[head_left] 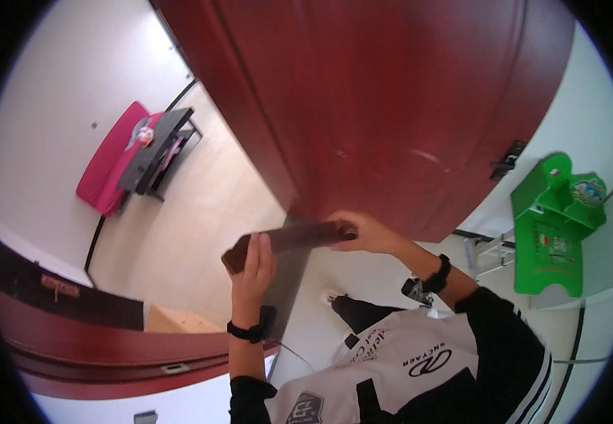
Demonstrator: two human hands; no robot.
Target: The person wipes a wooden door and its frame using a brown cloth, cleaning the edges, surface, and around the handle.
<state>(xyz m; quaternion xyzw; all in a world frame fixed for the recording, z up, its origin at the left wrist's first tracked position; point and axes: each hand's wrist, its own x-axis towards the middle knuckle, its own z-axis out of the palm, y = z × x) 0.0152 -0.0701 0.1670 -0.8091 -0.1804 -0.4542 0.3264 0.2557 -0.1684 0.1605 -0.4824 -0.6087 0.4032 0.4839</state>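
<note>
Between both hands I hold a dark brown oblong piece, thick and board-like, with a stepped left end; its exact kind I cannot make out. My left hand is closed on its left end, with fingers lying over the near face. Around the other end curls my right hand, thumb and fingers on either side of it. The piece is roughly level, its right end slightly higher. Beyond it stands a dark red door, with a black handle near its right edge.
At the left, past the doorway, a pink sofa stands behind a dark low table with small items. A green child's desk is at the right. The dark red door frame runs along the lower left, with a strike plate.
</note>
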